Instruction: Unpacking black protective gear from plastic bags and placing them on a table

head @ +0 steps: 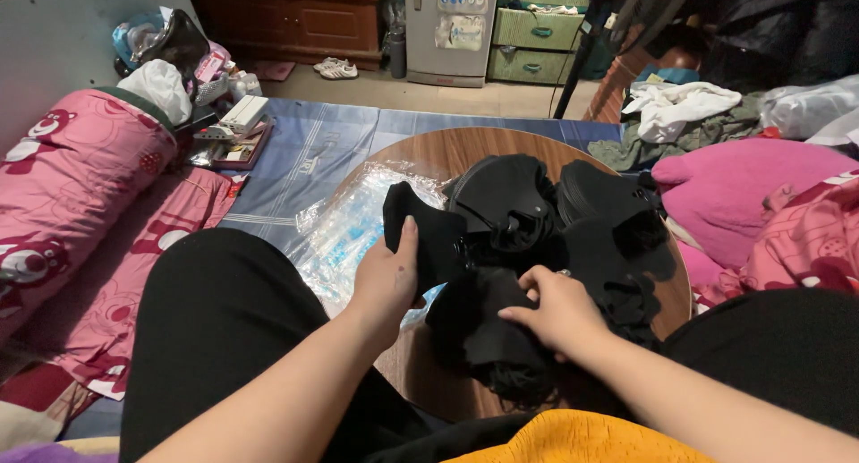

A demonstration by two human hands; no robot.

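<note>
Two hands work my pile of black fabric pieces [555, 239] on the round wooden table [447, 150]: left hand [386, 280] grasps one piece, right hand [555, 313] pinches another; tangled straps could snag and drag neighbours off.

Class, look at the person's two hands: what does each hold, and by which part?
The left hand grips a black sock near its middle, thumb on top. The right hand presses and pinches the black fabric pile; the exact part cannot be told.
</note>
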